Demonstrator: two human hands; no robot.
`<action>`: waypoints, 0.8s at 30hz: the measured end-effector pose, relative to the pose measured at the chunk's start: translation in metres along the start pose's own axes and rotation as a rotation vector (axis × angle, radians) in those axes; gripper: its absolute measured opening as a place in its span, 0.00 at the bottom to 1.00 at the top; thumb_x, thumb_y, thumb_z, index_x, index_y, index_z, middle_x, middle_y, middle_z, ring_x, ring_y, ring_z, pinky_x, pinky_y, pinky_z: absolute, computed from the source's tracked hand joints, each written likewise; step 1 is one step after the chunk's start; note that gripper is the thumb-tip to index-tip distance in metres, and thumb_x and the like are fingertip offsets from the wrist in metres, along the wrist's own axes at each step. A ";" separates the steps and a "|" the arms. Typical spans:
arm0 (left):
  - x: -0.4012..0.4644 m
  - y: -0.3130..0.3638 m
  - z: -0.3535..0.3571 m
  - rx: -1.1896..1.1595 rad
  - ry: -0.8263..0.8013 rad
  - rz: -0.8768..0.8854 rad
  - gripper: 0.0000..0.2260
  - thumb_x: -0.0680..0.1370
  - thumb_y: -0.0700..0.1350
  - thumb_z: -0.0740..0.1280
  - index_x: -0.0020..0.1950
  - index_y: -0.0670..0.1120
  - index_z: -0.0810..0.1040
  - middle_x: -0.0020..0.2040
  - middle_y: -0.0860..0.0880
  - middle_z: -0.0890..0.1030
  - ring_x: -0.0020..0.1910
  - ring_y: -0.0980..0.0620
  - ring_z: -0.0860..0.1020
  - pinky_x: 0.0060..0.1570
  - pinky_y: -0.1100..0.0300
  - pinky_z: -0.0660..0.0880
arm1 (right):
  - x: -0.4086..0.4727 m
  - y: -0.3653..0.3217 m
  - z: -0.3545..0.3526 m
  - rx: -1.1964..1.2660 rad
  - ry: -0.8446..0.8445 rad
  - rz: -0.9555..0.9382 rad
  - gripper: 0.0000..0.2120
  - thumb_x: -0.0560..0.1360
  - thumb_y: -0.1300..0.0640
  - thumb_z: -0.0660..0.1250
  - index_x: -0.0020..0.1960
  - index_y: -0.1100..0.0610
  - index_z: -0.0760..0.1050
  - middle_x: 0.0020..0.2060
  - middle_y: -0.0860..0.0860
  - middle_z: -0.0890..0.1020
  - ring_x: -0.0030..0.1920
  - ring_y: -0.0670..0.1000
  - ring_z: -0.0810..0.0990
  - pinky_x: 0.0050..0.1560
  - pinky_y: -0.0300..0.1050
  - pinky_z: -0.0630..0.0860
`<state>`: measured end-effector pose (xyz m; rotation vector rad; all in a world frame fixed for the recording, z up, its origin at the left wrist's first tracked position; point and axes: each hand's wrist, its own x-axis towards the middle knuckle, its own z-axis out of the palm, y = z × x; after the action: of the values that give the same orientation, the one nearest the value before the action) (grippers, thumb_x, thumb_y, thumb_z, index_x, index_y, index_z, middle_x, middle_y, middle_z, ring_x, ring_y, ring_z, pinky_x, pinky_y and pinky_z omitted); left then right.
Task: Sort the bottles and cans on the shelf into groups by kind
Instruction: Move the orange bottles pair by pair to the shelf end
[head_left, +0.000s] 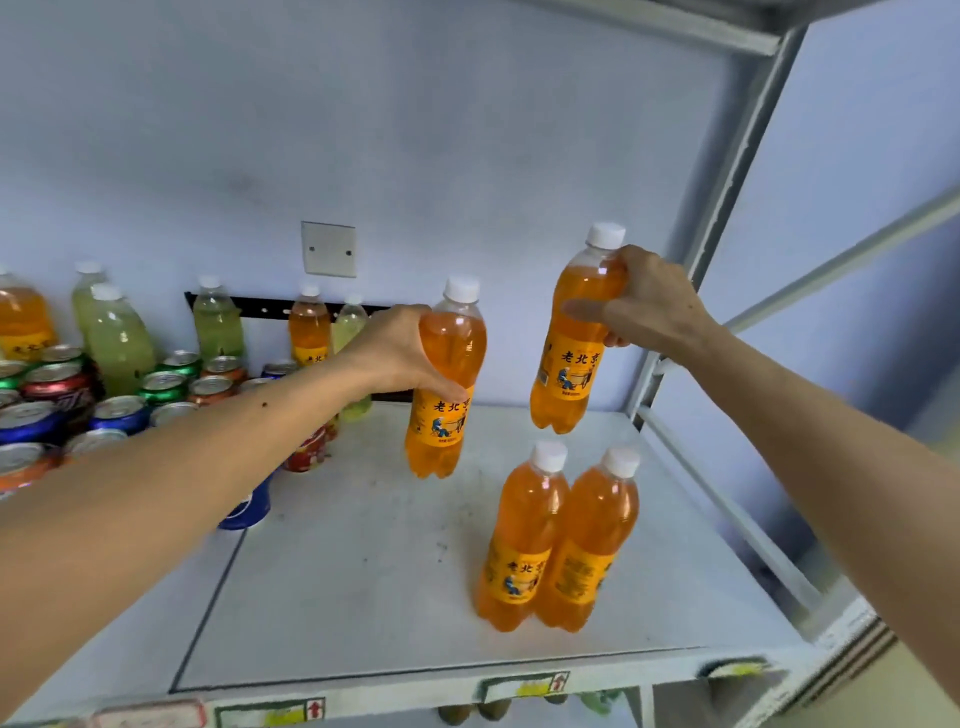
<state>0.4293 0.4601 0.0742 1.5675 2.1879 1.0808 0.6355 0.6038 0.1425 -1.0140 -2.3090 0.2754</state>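
My left hand (392, 351) grips an orange soda bottle (447, 384) by its shoulder, held just above the white shelf (337, 597). Further right and higher, my right hand (647, 306) holds a second orange soda bottle (576, 338) near its neck. Two more orange bottles (558, 540) stand side by side, touching, on the shelf's right front. At the left back stand pale green bottles (119, 338), other orange bottles (309, 327) and a crowd of mixed cans (119, 410). My left forearm hides part of a red can (309, 452) and a blue can (249, 506).
A grey metal upright (727, 208) and side rails bound the shelf on the right. A white wall plate (329, 249) sits on the back wall above a black strip. Labels run along the shelf's front lip (519, 686). Bare shelf surface lies between the cans and the standing orange pair.
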 end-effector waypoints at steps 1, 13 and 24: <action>0.006 0.004 0.010 -0.005 0.011 -0.011 0.30 0.58 0.51 0.83 0.56 0.54 0.75 0.50 0.56 0.78 0.49 0.55 0.77 0.39 0.65 0.71 | 0.006 0.012 0.001 0.000 -0.012 -0.006 0.28 0.70 0.42 0.72 0.64 0.56 0.70 0.48 0.54 0.81 0.40 0.55 0.83 0.44 0.50 0.83; 0.093 -0.021 0.093 0.002 -0.022 -0.123 0.36 0.58 0.47 0.84 0.64 0.48 0.73 0.57 0.50 0.78 0.54 0.51 0.77 0.51 0.57 0.76 | 0.073 0.099 0.091 0.014 -0.184 0.033 0.26 0.68 0.39 0.72 0.58 0.54 0.70 0.46 0.52 0.82 0.40 0.54 0.82 0.47 0.50 0.80; 0.162 -0.060 0.149 -0.050 -0.062 -0.166 0.39 0.60 0.47 0.83 0.67 0.48 0.71 0.62 0.49 0.77 0.57 0.51 0.76 0.50 0.59 0.72 | 0.110 0.144 0.166 0.052 -0.315 0.063 0.29 0.69 0.42 0.73 0.62 0.54 0.69 0.53 0.52 0.80 0.45 0.54 0.83 0.51 0.54 0.80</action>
<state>0.4088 0.6587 -0.0355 1.3528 2.1882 1.0150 0.5649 0.7903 -0.0009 -1.0829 -2.5353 0.5523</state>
